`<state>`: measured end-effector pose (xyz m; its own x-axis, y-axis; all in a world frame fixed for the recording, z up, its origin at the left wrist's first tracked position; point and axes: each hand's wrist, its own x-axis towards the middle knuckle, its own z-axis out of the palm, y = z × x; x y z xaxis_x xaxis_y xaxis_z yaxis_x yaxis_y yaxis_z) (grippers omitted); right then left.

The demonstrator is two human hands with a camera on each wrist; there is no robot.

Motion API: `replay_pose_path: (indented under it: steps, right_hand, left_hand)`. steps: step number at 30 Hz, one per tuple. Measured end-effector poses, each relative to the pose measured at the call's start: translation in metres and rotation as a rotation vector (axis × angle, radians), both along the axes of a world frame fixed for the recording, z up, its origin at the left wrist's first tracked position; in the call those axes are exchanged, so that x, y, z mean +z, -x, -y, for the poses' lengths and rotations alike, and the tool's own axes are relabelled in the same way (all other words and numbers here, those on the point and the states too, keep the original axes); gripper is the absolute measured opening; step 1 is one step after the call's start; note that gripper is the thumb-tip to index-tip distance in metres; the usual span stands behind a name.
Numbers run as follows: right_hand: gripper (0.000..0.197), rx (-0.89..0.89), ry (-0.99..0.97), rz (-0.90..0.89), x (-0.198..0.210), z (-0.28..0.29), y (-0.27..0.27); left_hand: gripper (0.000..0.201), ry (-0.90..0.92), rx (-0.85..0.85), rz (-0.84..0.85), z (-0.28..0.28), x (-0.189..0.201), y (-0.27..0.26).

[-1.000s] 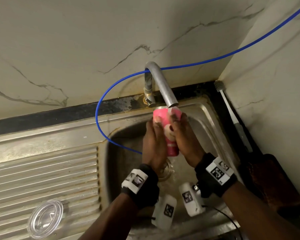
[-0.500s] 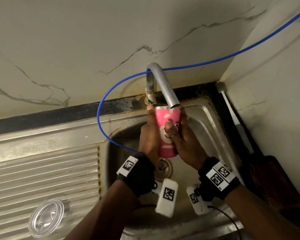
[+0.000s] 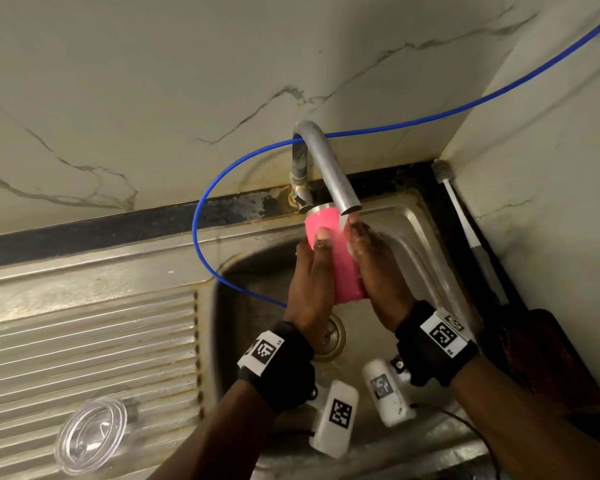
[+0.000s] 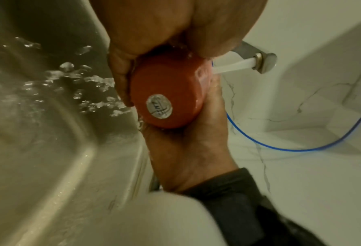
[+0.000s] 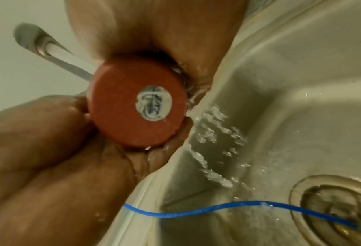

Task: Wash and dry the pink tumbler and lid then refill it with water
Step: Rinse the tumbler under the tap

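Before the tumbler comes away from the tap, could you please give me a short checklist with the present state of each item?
1. Pink tumbler held firmly: ok, left hand and right hand both grip its sides.
2. Water running from tap onto the tumbler: ok, the stream hits its side near the rim.
3. Inside rinsed: cannot tell, the opening is not visible.
4. Sticker on the base intact: ok.
5. Lid within reach: ok, lying on the ribbed drainboard.
6. Blue tube clear of the hands: not ok, it passes close by the left hand.
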<state>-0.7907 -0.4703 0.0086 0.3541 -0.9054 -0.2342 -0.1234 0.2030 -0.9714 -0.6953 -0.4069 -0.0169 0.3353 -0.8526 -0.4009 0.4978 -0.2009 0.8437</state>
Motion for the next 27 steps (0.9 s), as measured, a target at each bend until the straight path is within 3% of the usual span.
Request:
replay_pose_path:
  steps: [5, 9, 11, 14, 18, 21, 24, 27]
  right_hand:
    - [0.051, -0.035, 0.073, -0.11, -0.007, -0.004, -0.002]
    - [0.05, 0.051, 0.199, -0.098, -0.011, -0.014, -0.004]
    - [0.065, 0.094, 0.258, -0.059, -0.014, -0.018, -0.002]
    - [0.093, 0.157, 0.298, -0.049, -0.016, -0.02, 0.0]
    - [0.11, 0.203, 0.385, -0.082, -0.017, -0.016, 0.001]
    - [0.123, 0.247, 0.364, -0.049, -0.015, -0.008, 0.004]
    - [0.128, 0.253, 0.386, -0.017, -0.018, -0.004, 0.006]
    - [0.128, 0.206, 0.418, -0.044, -0.022, -0.004, 0.007]
  left_hand:
    - [0.051, 0.051, -0.027, 0.019, 0.0, 0.008, 0.005]
    - [0.063, 0.027, 0.037, 0.144, 0.005, 0.007, 0.005]
    - [0.06, 0.01, 0.037, 0.173, 0.006, 0.008, 0.003]
    - [0.052, -0.065, 0.068, 0.057, 0.007, 0.02, -0.005]
    - [0.047, -0.147, 0.088, -0.126, 0.009, 0.023, -0.016]
    - [0.076, -0.158, 0.004, -0.332, 0.005, 0.027, -0.018]
    - [0.069, -0.182, -0.071, -0.451, 0.003, 0.026, -0.022]
    - [0.059, -0.254, -0.111, -0.439, 0.004, 0.029, -0.027]
